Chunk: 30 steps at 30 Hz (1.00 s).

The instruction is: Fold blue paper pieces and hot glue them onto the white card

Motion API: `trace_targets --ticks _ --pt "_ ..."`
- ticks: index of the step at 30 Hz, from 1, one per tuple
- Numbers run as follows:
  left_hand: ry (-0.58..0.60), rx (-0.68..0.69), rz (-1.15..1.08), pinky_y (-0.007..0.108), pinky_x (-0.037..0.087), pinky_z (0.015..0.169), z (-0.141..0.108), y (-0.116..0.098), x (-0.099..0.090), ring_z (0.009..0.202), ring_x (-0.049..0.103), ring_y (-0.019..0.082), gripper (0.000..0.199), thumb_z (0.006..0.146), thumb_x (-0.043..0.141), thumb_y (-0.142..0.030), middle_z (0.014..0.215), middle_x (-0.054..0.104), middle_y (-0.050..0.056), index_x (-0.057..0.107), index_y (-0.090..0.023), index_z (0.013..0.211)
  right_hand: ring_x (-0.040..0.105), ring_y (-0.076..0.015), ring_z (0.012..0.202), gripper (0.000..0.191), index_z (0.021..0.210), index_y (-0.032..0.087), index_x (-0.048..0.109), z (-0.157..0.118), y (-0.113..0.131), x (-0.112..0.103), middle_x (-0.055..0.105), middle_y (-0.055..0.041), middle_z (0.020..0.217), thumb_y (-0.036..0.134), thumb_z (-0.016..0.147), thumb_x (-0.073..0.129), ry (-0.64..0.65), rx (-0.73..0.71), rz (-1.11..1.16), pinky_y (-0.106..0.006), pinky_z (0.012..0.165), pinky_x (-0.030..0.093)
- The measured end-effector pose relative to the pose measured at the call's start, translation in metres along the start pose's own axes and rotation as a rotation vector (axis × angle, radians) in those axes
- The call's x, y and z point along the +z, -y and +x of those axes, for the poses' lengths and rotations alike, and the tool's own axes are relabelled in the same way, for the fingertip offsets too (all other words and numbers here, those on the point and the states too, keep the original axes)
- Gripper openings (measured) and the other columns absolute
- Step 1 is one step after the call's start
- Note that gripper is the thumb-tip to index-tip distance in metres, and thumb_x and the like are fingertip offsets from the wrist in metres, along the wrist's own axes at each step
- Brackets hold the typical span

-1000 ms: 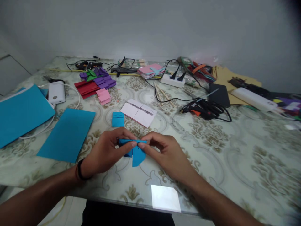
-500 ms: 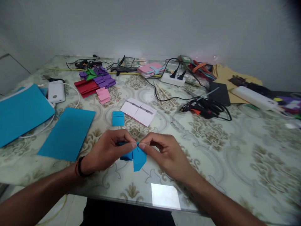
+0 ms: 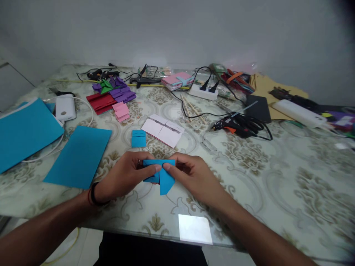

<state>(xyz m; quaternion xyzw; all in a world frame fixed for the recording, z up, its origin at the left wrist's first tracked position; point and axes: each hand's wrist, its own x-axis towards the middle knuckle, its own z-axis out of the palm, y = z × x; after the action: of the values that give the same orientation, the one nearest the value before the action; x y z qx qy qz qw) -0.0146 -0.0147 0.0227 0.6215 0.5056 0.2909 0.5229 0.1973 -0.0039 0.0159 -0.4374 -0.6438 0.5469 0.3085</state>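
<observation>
In the head view, the only one I have, the folded blue paper [image 3: 166, 181] is held a little in from the middle of the worktop's [image 3: 271, 225] near edge. I can't tell whether its lower end touches the surface. The left hand [image 3: 124, 179] has its left part in a narrow pinch, thumb on the face towards me and fingers mostly hidden behind. The right hand [image 3: 194, 177] pinches the right part the same way, and the two thumb tips nearly meet just under the band along the top.

I'd judge the piece very light, thin and springy: stiff along its folded band, floppy in the flap that hangs below the right thumb with a slanted corner. It shouldn't slip much from bare fingertips, but a hard squeeze would probably leave a stray crease, and a sideways pull could tear it or spring the layers apart. I'd take hold at the folded band, where the layers stack, with flat thumbs close to the middle, and leave the loose flap and its corner alone.

Straight beyond the hands, towards the far edge, lies a small blue folded square [image 3: 138, 139], with a white folded paper [image 3: 163, 130] just to its right. A flat blue sheet [image 3: 79, 157] lies towards the left edge, and a glue gun [image 3: 235, 123] towards the far right corner.
</observation>
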Motion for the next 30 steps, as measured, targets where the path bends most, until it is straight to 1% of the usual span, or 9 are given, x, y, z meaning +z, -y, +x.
trace_targets --ticks 8,15,19,21,23,25,26,28,30 --pt "0.027 0.069 0.013 0.024 0.04 0.059 0.001 -0.007 -0.003 0.063 0.053 0.011 0.032 0.096 0.061 -0.036 0.067 0.062 -0.001 0.071 -0.016 0.075 0.053 -0.0129 0.061 0.033 0.079 0.018 0.065 -0.001 -0.001 -0.001 0.062 -0.0003 0.069 0.046 0.095 0.063 0.053 0.018 -0.007 -0.026 0.055 0.042" --pt "-0.005 0.109 0.159 0.022 0.034 0.054 -0.001 -0.007 0.0 0.059 0.047 0.009 0.033 0.098 0.061 -0.037 0.064 0.056 -0.003 0.069 -0.014 0.076 0.051 -0.0127 0.061 0.03 0.08 0.018 0.065 0.0 0.0 -0.001 0.058 0.0014 0.066 0.045 0.095 0.063 0.021 -0.011 0.029 -0.025 0.055 0.041" --pt "0.027 0.108 0.098 0.02 0.036 0.053 -0.002 -0.007 0.0 0.06 0.05 0.008 0.027 0.097 0.063 -0.033 0.066 0.059 -0.003 0.07 -0.015 0.079 0.05 -0.0126 0.061 0.03 0.079 0.018 0.065 0.001 -0.002 -0.001 0.057 0.0013 0.066 0.043 0.095 0.064 0.043 -0.033 0.035 -0.025 0.055 0.04" --pt "0.026 0.097 0.057 0.02 0.037 0.053 -0.001 -0.006 -0.001 0.059 0.051 0.008 0.028 0.097 0.064 -0.034 0.066 0.06 -0.002 0.07 -0.015 0.078 0.052 -0.0128 0.061 0.027 0.084 0.018 0.066 0.0 -0.003 -0.001 0.058 0.0014 0.067 0.042 0.096 0.064 0.035 -0.045 0.039 -0.025 0.055 0.04" --pt "-0.012 0.078 -0.014 0.02 0.04 0.054 0.0 -0.003 -0.002 0.06 0.054 0.009 0.029 0.097 0.065 -0.036 0.067 0.062 -0.001 0.069 -0.015 0.078 0.057 -0.0141 0.066 0.019 0.105 0.021 0.066 -0.002 -0.003 -0.003 0.06 0.0014 0.073 0.038 0.098 0.063 0.025 -0.089 0.082 -0.026 0.06 0.045" --pt "-0.048 0.06 -0.157 0.022 0.046 0.057 0.001 0.0 -0.004 0.062 0.059 0.011 0.028 0.097 0.065 -0.038 0.07 0.066 0.0 0.07 -0.015 0.083 0.064 -0.016 0.077 0.03 0.131 0.026 0.057 -0.004 -0.001 -0.006 0.066 -0.0001 0.086 0.03 0.101 0.059 0.059 -0.182 0.15 -0.03 0.071 0.052" --pt "-0.058 0.062 -0.237 0.023 0.048 0.059 0.002 0.001 -0.005 0.063 0.062 0.012 0.026 0.097 0.066 -0.038 0.072 0.068 0.001 0.07 -0.015 0.085 0.066 -0.0165 0.083 0.036 0.136 0.028 0.054 -0.005 0.0 -0.009 0.068 -0.0014 0.094 0.025 0.101 0.056 0.092 -0.238 0.168 -0.031 0.077 0.053" --pt "-0.077 0.08 -0.352 0.024 0.051 0.061 0.003 0.003 -0.005 0.065 0.065 0.013 0.021 0.097 0.068 -0.035 0.073 0.071 0.001 0.07 -0.016 0.087 0.066 -0.0171 0.091 0.038 0.133 0.029 0.059 -0.006 0.003 -0.012 0.069 -0.0037 0.106 0.016 0.098 0.055 0.155 -0.342 0.128 -0.033 0.083 0.054" --pt "-0.113 0.103 -0.392 0.024 0.052 0.063 0.004 0.004 -0.004 0.067 0.066 0.013 0.015 0.094 0.071 -0.032 0.076 0.072 0.001 0.071 -0.018 0.092 0.066 -0.0182 0.095 0.036 0.123 0.026 0.068 -0.005 0.005 -0.014 0.069 -0.0047 0.107 0.009 0.092 0.059 0.164 -0.42 0.026 -0.033 0.085 0.054"
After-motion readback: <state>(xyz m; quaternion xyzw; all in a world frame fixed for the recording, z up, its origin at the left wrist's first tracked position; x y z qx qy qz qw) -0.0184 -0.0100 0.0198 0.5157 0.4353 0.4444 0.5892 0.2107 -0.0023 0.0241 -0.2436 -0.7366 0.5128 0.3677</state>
